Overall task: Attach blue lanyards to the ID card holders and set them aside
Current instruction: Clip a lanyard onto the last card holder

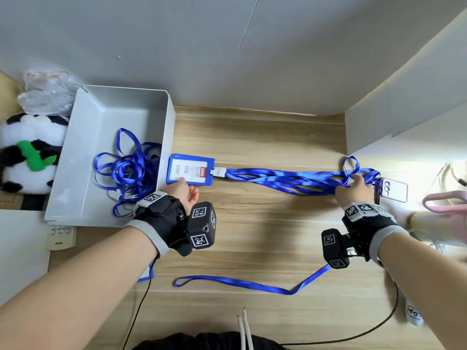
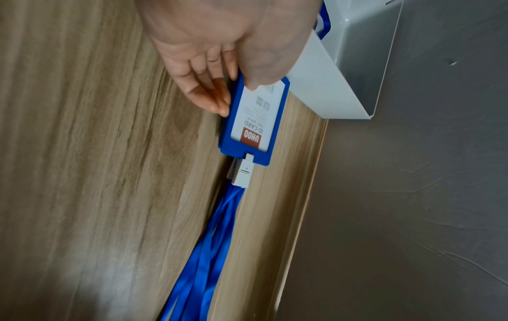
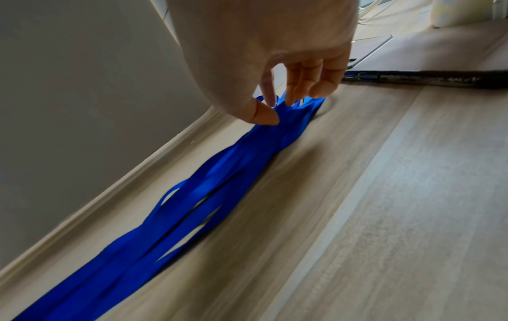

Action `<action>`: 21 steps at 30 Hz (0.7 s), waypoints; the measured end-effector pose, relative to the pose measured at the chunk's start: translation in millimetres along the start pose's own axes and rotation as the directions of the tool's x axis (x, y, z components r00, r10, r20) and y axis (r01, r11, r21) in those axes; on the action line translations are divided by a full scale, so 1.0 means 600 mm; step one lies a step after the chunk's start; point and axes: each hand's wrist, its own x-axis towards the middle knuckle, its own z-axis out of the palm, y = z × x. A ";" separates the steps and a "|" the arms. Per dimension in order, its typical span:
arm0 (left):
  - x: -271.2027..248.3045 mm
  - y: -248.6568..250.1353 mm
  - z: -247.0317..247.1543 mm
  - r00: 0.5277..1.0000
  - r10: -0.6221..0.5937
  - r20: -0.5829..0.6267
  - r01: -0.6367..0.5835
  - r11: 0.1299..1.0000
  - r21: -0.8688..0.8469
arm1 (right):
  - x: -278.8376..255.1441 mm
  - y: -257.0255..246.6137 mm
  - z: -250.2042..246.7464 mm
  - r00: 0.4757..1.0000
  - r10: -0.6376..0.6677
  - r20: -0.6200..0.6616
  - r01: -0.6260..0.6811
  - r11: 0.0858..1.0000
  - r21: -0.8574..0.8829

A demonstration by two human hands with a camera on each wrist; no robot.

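1. Plainly, a blue ID card holder (image 1: pixel 190 172) lay flat on the wooden table (image 1: pixel 252 223), just beside the right wall of a grey bin (image 1: pixel 161 102). Its frame was blue plastic around a white insert printed "ID CARD" with a red "UHOO" label.
2. At the holder's right end a white clip (image 1: pixel 217 171) joined it to a bundle of blue lanyards (image 1: pixel 290 179), flat glossy ribbons lying stretched in several overlapping strands across the table toward the right.
3. The left hand (image 1: pixel 185 194) gripped the holder's near left corner: the thumb lay on the white insert and the fingers (image 2: pixel 211 95) curled along the frame's edge.
4. The right hand (image 1: pixel 353 189) pinched the far end of the bundle, thumb and fingertips (image 3: pixel 265 116) closed on the gathered ribbons, where one loop stood up behind the knuckles.
5. Beyond that hand a phone (image 1: pixel 394 189) lay on the table, touching or nearly touching the ribbon ends.
6. A single loose lanyard (image 1: pixel 252 282) lay nearer the person, curving between the two wrists.
7. Inside the bin sat a tangle of spare lanyards (image 1: pixel 126 170) with white clips.
8. Left of the bin were a panda plush (image 1: pixel 27 152) and a small remote (image 1: pixel 60 237).
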 end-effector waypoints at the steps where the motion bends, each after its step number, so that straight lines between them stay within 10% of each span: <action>1: 0.001 -0.001 -0.002 1.000 -0.011 0.006 0.011 1.000 0.005 | -0.003 -0.002 -0.002 1.000 0.001 0.002 -0.001 1.000 0.004; 7: -0.024 -0.012 -0.021 0.980 -0.060 0.188 0.014 0.972 0.233 | -0.034 -0.012 -0.007 0.998 -0.032 -0.059 0.037 0.996 0.081; 11: -0.060 -0.023 -0.046 0.941 0.033 0.337 -0.207 0.843 0.497 | -0.076 -0.023 0.005 0.983 -0.176 0.047 0.167 0.975 0.148; 21: -0.091 -0.022 -0.183 0.909 0.171 0.380 -0.386 0.690 0.612 | -0.253 -0.073 0.088 0.719 -0.431 0.545 0.268 0.896 0.355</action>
